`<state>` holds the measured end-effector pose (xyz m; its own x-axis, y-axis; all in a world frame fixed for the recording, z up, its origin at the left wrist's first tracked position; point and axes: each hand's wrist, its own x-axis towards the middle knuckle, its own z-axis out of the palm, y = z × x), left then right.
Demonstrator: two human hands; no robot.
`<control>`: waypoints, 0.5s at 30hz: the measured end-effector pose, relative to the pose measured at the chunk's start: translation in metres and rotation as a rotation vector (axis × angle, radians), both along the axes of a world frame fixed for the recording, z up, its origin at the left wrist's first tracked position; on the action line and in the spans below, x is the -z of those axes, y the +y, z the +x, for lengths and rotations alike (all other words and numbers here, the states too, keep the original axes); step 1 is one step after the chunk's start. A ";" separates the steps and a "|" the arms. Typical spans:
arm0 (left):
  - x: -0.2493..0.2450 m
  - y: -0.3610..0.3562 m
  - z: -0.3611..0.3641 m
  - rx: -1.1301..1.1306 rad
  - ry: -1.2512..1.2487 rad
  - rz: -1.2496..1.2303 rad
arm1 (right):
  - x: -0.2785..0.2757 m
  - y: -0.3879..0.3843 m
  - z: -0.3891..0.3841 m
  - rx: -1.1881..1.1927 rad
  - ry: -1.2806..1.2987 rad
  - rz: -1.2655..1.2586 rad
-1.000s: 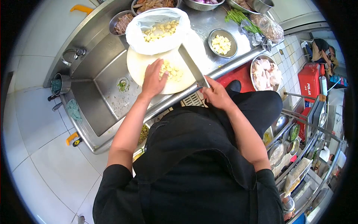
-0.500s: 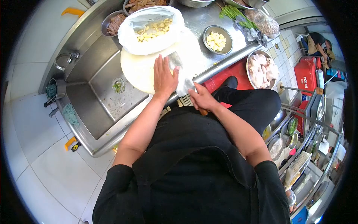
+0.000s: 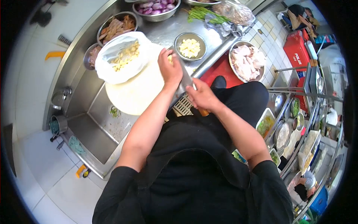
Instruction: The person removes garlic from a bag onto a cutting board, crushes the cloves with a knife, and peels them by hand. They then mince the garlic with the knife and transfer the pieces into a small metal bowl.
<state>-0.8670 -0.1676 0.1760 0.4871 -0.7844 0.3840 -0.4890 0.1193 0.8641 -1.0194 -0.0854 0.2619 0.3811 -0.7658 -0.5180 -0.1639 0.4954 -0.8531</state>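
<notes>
My right hand (image 3: 203,96) is wrapped round the wooden handle of a cleaver (image 3: 185,77), whose broad blade points away from me. Against the blade's left side, my left hand (image 3: 171,71) is cupped with bent fingers, holding pale garlic pieces (image 3: 170,59) between palm and steel. Both hands are over the right edge of a round cream cutting board (image 3: 130,93). Just beyond the blade is a metal bowl (image 3: 178,42) of pale yellow garlic (image 3: 190,48). A white plastic bag (image 3: 106,69) of peeled garlic cloves sits open on the board's far left.
A steel sink (image 3: 80,128) lies left, partly under the board. Bowls of purple shallots (image 3: 154,6) and brownish meat (image 3: 117,28) stand behind, with green stalks (image 3: 205,15) at back right. A basin of raw chicken (image 3: 246,61) is beyond the counter's right edge. A person (image 3: 300,18) is far off.
My left hand has gone from lying flat along the blade to cupping garlic beside it. Cleaver and hands have moved rightward off the board's middle, nearer the garlic bowl. The view has shifted.
</notes>
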 end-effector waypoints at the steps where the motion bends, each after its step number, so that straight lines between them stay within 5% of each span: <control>1: 0.000 -0.026 -0.013 0.052 -0.006 -0.027 | -0.017 -0.013 -0.012 0.029 0.043 -0.020; 3: 0.000 -0.082 -0.032 0.122 -0.011 -0.062 | -0.031 -0.044 -0.038 0.069 0.134 -0.060; 6: 0.020 -0.142 -0.038 0.207 0.074 0.481 | -0.051 -0.087 -0.080 0.076 0.269 -0.076; 8: 0.053 -0.169 -0.030 0.395 0.161 0.607 | -0.059 -0.104 -0.101 0.124 0.347 -0.118; 15: 0.009 -0.153 0.028 0.392 0.109 0.363 | -0.054 -0.128 -0.110 0.415 0.193 -0.154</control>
<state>-0.8389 -0.3209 0.1665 0.1536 -0.9880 0.0183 -0.3734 -0.0409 0.9268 -1.1295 -0.2136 0.3162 -0.0651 -0.9061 -0.4180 -0.1420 0.4230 -0.8949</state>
